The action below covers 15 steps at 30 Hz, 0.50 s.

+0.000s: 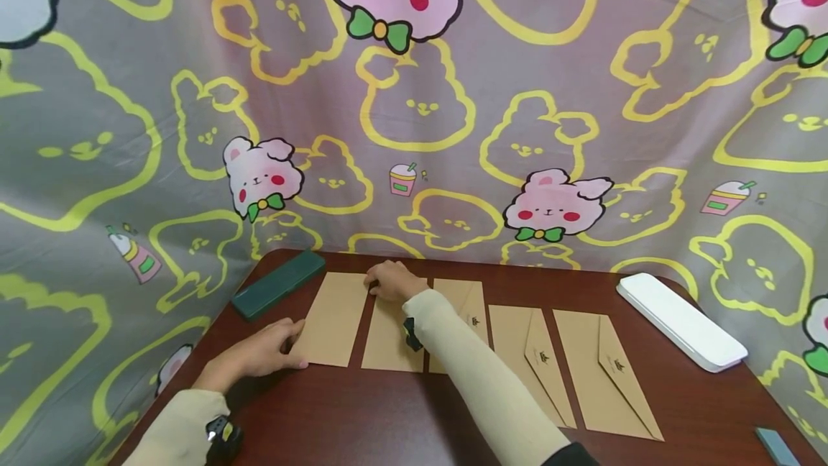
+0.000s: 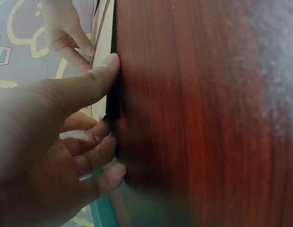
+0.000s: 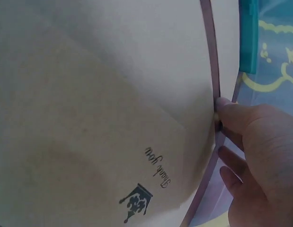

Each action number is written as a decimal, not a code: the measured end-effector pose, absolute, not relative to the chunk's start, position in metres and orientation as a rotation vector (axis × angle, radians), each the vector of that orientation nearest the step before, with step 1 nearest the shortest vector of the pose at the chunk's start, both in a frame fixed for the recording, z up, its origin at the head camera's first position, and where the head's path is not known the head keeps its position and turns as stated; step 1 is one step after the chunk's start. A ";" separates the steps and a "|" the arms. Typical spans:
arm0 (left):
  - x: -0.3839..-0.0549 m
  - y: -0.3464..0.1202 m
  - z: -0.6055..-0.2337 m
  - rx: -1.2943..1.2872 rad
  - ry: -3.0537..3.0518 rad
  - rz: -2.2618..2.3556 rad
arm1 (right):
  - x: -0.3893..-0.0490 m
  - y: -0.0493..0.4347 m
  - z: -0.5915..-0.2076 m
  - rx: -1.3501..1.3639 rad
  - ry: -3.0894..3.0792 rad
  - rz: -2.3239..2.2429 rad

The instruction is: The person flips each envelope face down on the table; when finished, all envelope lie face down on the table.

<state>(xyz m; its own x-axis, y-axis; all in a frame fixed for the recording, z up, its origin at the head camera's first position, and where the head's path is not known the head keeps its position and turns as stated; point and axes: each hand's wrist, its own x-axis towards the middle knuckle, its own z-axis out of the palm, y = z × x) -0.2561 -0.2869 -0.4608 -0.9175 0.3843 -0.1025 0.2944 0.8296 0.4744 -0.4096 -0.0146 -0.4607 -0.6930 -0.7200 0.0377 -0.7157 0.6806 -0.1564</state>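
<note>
Several brown paper envelopes lie in a row on the table. My left hand (image 1: 259, 352) holds the near left corner of the leftmost envelope (image 1: 333, 318), whose visible face is plain. In the left wrist view, the left thumb (image 2: 101, 75) lies along its edge with the other fingers bent below. My right hand (image 1: 396, 281) reaches across the row and pinches that envelope's far right corner. Under the right forearm lies a second envelope (image 1: 391, 340), partly hidden. In the right wrist view, an envelope flap (image 3: 103, 142) shows a black crown and "Thank you".
Two envelopes with crown-marked flaps, one nearer the middle (image 1: 517, 336) and one at the right (image 1: 578, 340), lie on the dark red-brown table (image 1: 362, 423). A green case (image 1: 278, 285) is at the far left, a white case (image 1: 681, 322) at the right. A patterned curtain (image 1: 446, 113) hangs behind.
</note>
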 end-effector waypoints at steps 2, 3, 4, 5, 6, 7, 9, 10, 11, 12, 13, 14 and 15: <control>-0.257 -0.287 -0.461 0.538 2.820 0.670 | -0.409 -0.015 -0.462 -1.248 2.880 -0.188; -0.257 -0.286 -0.461 0.541 2.818 0.670 | -0.409 -0.016 -0.463 -1.264 2.891 -0.151; -0.256 -0.286 -0.461 0.546 2.817 0.664 | -0.408 -0.017 -0.464 -1.271 2.900 -0.127; -0.256 -0.286 -0.461 0.554 2.815 0.658 | -0.408 -0.017 -0.465 -1.278 2.908 -0.105; -0.256 -0.286 -0.461 0.550 2.811 0.659 | -0.408 -0.018 -0.466 -1.281 2.913 -0.087; -0.256 -0.286 -0.460 0.543 2.805 0.662 | -0.408 -0.019 -0.467 -1.288 2.922 -0.068; -0.256 -0.286 -0.460 0.526 2.792 0.670 | -0.409 -0.019 -0.467 -1.290 2.926 -0.044; -0.256 -0.286 -0.459 0.520 2.787 0.669 | -0.409 -0.019 -0.467 -1.281 2.925 -0.047; -0.257 -0.286 -0.459 0.513 2.784 0.669 | -0.409 -0.019 -0.466 -1.277 2.924 -0.043; -0.257 -0.286 -0.458 0.508 2.783 0.662 | -0.409 -0.019 -0.466 -1.275 2.923 -0.037; -0.258 -0.285 -0.458 0.499 2.780 0.657 | -0.408 -0.019 -0.465 -1.272 2.919 -0.039; -0.259 -0.285 -0.458 0.493 2.775 0.651 | -0.408 -0.018 -0.464 -1.266 2.913 -0.042; -0.260 -0.285 -0.457 0.490 2.773 0.637 | -0.407 -0.017 -0.463 -1.263 2.909 -0.043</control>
<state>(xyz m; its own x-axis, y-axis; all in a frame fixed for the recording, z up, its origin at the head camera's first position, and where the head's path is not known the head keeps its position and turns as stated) -0.2599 -0.2849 -0.4571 -0.9110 0.3765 -0.1681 0.2654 0.8475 0.4597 -0.4070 -0.0174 -0.4633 -0.6825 -0.7299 0.0384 -0.7307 0.6825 -0.0129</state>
